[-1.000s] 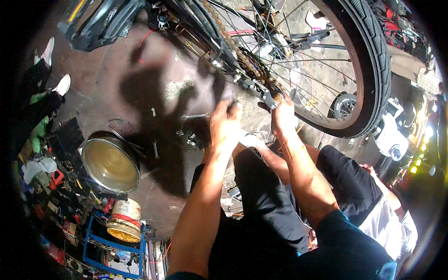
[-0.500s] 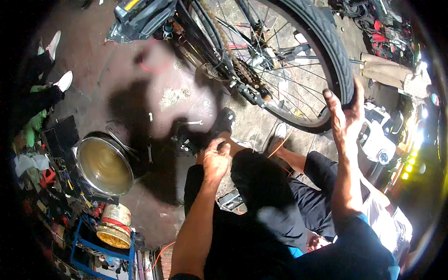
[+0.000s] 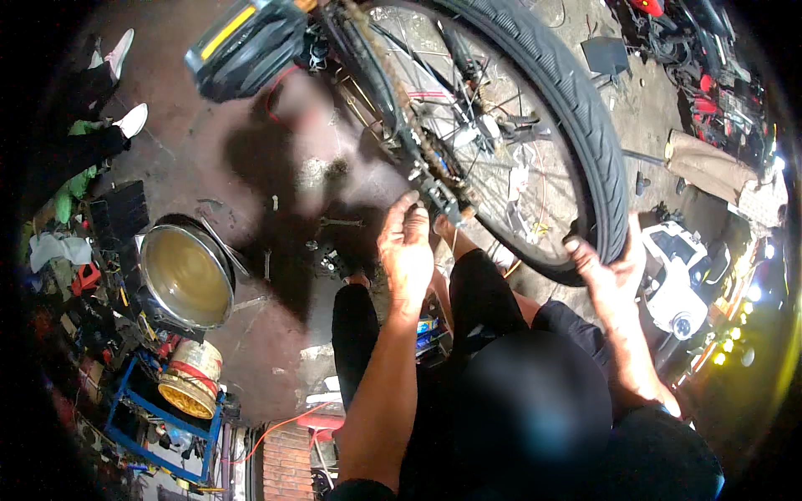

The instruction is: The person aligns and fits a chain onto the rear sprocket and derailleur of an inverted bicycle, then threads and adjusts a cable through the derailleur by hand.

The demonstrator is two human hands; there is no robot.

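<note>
A bicycle rear wheel with a black tyre [image 3: 585,142] and thin spokes fills the upper middle. My right hand [image 3: 608,269] grips the tyre at its lower edge. My left hand [image 3: 407,246] is raised beside the chain and derailleur [image 3: 439,188], fingers loosely bent, touching or almost touching the metal; I cannot tell whether it holds anything. A black pedal with a yellow reflector [image 3: 244,46] sticks out at the upper left. My knees in dark trousers are below the wheel.
A round metal basin of murky liquid [image 3: 185,275] stands on the stained concrete floor at left. A tin [image 3: 188,377] on a blue rack [image 3: 159,417] and scattered tools lie lower left. Another person's white shoes [image 3: 125,83] are far left. A white scooter part [image 3: 677,267] sits right.
My right hand slid down the tyre to its lower edge. My left hand rose from my lap to the chain and derailleur. The view shifted, bringing the pedal further in.
</note>
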